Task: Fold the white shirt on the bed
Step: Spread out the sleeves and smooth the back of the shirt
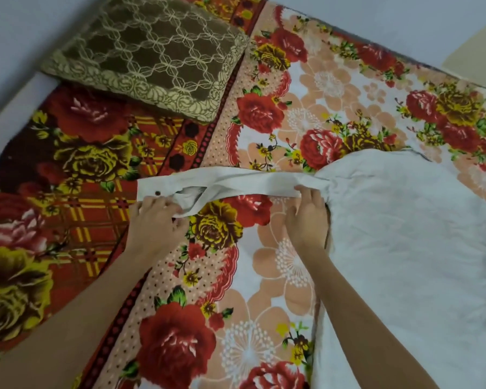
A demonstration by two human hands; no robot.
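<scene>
The white shirt [410, 248] lies spread over the right half of the bed. One long sleeve [236, 182] stretches out flat to the left, ending in a cuff with a dark button. My left hand [157, 220] pinches the lower edge of the sleeve near the open cuff. My right hand [309, 217] grips the sleeve where it meets the shirt's body, fingers curled over the cloth. The shirt's right side runs out of the frame.
The bed is covered by a floral blanket [222, 304] in red, yellow and peach. A brown and gold patterned pillow [149, 51] lies at the far left corner. Pale walls [11, 37] border the bed at the left and back.
</scene>
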